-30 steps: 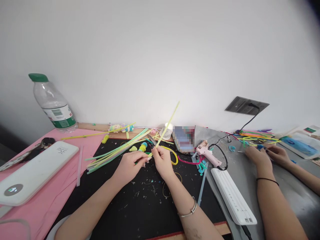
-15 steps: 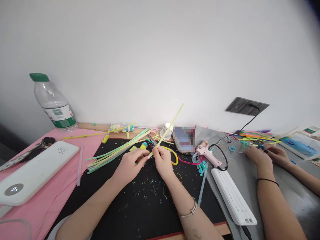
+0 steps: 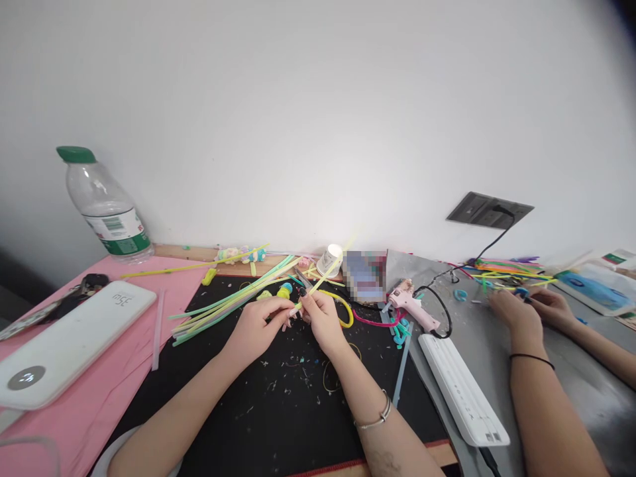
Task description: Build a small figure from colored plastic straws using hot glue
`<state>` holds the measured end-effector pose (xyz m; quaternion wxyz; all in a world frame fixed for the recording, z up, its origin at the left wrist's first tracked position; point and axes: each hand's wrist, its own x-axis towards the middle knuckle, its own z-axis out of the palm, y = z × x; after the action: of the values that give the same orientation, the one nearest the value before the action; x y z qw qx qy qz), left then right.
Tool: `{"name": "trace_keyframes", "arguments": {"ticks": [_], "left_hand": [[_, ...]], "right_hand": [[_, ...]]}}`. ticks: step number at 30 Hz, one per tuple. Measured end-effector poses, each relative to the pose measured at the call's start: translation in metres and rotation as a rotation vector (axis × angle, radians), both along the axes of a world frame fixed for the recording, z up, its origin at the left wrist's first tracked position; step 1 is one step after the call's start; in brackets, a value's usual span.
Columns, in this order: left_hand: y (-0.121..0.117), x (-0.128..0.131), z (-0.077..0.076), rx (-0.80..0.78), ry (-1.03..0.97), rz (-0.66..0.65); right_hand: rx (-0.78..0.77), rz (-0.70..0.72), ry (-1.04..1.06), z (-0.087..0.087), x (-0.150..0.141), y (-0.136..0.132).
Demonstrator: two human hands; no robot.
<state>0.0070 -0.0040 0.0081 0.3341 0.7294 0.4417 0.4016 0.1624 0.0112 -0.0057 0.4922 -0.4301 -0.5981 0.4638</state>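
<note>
My left hand and my right hand are close together over the black mat. A pale yellow-green pipe cleaner runs up and to the right from between their pinched fingers, its far end blurred. Just behind my fingers lies a metal tool, partly hidden, perhaps scissors. A small yellow-green and teal piece rests beside my left hand. Left of it a bundle of green and yellow pipe cleaners is spread out. A bent yellow pipe cleaner curves behind my right hand.
A pink glue gun and a white power strip lie to the right, near a co-worker's hands. A paper cup stands by the wall. On the left are a bottle and a white power bank.
The pipe cleaner has slid down and left through my fingers, so its upper end reaches less high. My left fingers have shifted slightly; the co-worker's hands have barely moved.
</note>
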Motion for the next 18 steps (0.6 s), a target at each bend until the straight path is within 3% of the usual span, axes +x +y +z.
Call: {"name": "trace_keyframes", "arguments": {"ticks": [7,12,15,18], "left_hand": [[-0.002,-0.001,0.0,-0.01,0.032,0.019],[0.0,-0.001,0.002,-0.11,-0.049,-0.003],[0.004,-0.003,-0.002,-0.231,-0.192,0.057],[0.008,-0.005,-0.007,-0.292,-0.304,0.114]], "right_hand": [[0.115,0.039,-0.09,0.011,0.001,-0.004],[0.042,0.066,-0.084,0.014,0.005,-0.001],[0.036,-0.068,-0.149,0.023,0.02,0.004],[0.07,-0.24,-0.442,0.035,0.043,0.005]]}}
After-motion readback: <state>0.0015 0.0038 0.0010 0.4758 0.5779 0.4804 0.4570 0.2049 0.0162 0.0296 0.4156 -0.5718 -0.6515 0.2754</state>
